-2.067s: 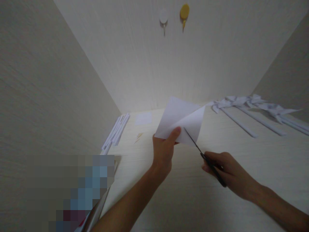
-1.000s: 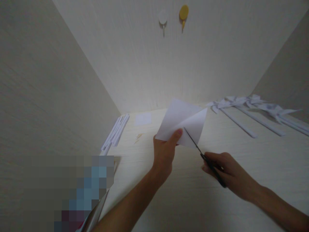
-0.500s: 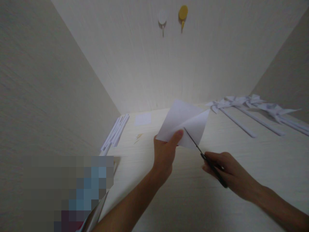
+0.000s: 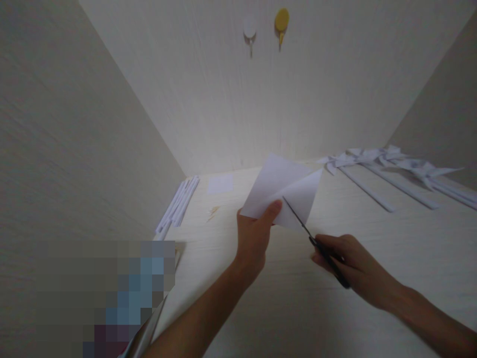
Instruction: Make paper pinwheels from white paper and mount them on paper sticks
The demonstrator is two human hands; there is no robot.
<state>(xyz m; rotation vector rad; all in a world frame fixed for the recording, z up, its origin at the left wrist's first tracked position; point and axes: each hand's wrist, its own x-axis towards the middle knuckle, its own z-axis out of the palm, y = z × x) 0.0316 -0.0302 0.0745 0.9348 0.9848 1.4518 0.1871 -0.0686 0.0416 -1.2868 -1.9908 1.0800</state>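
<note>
A white square sheet of paper is pinched in my left hand, the thumb lying on top and the other fingers hidden underneath. My right hand grips a pair of dark-handled scissors. The scissor blades lie along the paper's lower right part, their tips close to my left thumb. A fold or crease runs across the sheet toward its right corner. Whether the blades are fully closed is hard to make out.
Rolled white paper sticks lie at the left edge of the table, near a flat paper square and several small pale sticks. Paper pinwheels on sticks lie at the right. White and yellow hooks hang on the wall.
Almost nothing differs. The view has shifted very slightly, and both hands, the paper and the scissors keep the same positions relative to each other.
</note>
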